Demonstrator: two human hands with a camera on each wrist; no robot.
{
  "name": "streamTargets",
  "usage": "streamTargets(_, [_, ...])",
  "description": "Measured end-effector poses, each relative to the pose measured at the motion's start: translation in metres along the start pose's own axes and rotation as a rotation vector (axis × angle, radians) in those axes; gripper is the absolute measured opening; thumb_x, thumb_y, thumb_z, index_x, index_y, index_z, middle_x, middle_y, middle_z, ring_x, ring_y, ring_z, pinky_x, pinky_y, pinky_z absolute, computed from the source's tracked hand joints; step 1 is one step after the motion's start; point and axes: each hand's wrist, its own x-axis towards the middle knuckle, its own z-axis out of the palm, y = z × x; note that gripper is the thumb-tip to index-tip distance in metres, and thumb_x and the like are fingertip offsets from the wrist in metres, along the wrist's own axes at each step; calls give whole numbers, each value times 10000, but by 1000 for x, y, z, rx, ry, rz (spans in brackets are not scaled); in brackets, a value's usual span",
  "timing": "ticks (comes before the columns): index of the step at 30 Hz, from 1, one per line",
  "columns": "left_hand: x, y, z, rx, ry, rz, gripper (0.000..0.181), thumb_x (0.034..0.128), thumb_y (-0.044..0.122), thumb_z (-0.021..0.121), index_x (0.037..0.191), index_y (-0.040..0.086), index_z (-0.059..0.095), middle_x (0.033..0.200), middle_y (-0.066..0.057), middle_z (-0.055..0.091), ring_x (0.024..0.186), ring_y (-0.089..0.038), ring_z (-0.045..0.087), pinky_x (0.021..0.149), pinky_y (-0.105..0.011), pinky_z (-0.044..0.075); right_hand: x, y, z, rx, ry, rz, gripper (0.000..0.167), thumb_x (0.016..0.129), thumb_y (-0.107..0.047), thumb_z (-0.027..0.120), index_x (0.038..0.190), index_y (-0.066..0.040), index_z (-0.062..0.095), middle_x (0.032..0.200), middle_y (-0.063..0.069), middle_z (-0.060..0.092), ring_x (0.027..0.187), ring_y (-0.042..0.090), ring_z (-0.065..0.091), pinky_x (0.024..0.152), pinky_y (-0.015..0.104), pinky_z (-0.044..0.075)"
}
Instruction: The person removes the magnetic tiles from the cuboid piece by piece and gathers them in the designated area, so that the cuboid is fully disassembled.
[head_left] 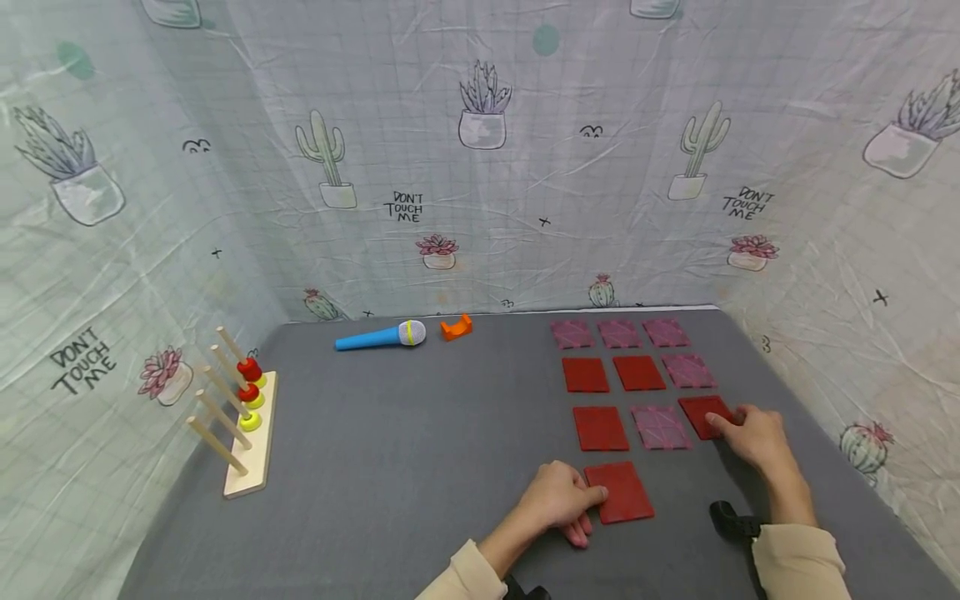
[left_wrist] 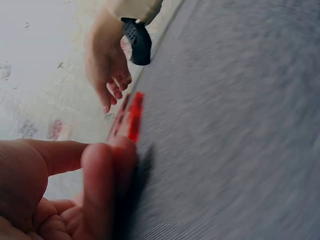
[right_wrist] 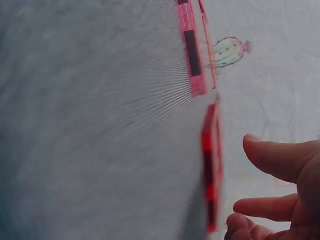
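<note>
At the front, my left hand (head_left: 558, 502) pinches the near red square magnetic tile (head_left: 624, 493) by its left edge between thumb and index finger. In the left wrist view the fingertips partly cover that tile (left_wrist: 134, 117), seen edge-on. My right hand (head_left: 757, 437) is at the right end of the tile rows, by another red tile (head_left: 701, 417). The right wrist view shows a gap between its thumb and fingers, apart from the tile (right_wrist: 212, 170). A pink-purple tile (head_left: 662, 427) lies between that red tile and a further red tile (head_left: 601, 429).
Behind are more red tiles (head_left: 585, 375) and pink-purple tiles (head_left: 619, 333) in rows. A blue toy microphone (head_left: 378, 337) and an orange curved piece (head_left: 456, 327) lie at the back. A wooden peg stand (head_left: 258, 450) with red and yellow rings stands left. Patterned cloth (head_left: 525, 183) walls the table.
</note>
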Motion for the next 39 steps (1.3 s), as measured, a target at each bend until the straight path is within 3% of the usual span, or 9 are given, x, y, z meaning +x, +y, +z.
streamTargets(5, [4,2,-20,73,37,69,356,912,345,704,660,93,702,510,-45,647,345,-96,565,450,-296,524,-1,-20,-10,22,59,-75,791,1017,-412,522,1347,285,346,1272,498,421,1221,604,321,970,692,372])
streamTargets(11, [4,15,-62,102,124,210,264,932,363,686,954,105,741,678,-47,702,496,-97,612,509,-276,505,-5,-63,-25,82,152,-129,769,1015,-419,537,1412,213,352,1325,432,430,1195,564,423,926,682,406])
streamTargets(15, [-2,22,-91,173,285,315,316,942,383,663,1094,116,732,862,-11,743,704,-82,654,628,-267,516,-8,-97,-31,136,222,-159,744,1005,-427,553,1441,150,378,1344,379,463,1165,527,501,908,662,435])
streamTargets(21, [-16,31,-128,184,552,359,328,948,339,650,1172,109,718,1045,-42,746,947,-190,714,838,-363,567,-16,-139,-32,227,301,-224,710,986,-431,585,1464,66,415,1342,327,484,1190,484,506,916,641,434])
streamTargets(25, [-25,32,-147,202,684,398,360,952,311,654,1241,100,689,1174,-75,717,1086,-276,682,908,-452,549,-19,-160,-27,288,331,-291,702,973,-439,608,1466,30,436,1359,298,492,1167,457,524,907,619,450])
streamTargets(28, [-28,29,-159,258,769,463,395,950,279,665,1295,87,662,1268,-96,683,1176,-306,651,965,-483,526,-20,-171,-21,310,329,-342,714,963,-439,629,1491,-4,423,1424,278,475,1230,456,508,966,638,430])
streamTargets(33, [-31,24,-174,402,850,559,474,950,258,669,1380,70,601,1417,-132,594,1322,-333,561,1078,-513,449,-20,-184,-10,291,302,-429,738,943,-443,660,1535,-93,391,1553,217,402,1406,450,390,1064,701,322])
streamTargets(39, [-35,20,-186,593,872,562,573,966,322,657,1461,72,513,1537,-148,471,1477,-373,363,1154,-609,312,-22,-201,5,259,257,-527,769,917,-460,686,1541,-121,391,1610,144,348,1465,421,326,1088,690,310])
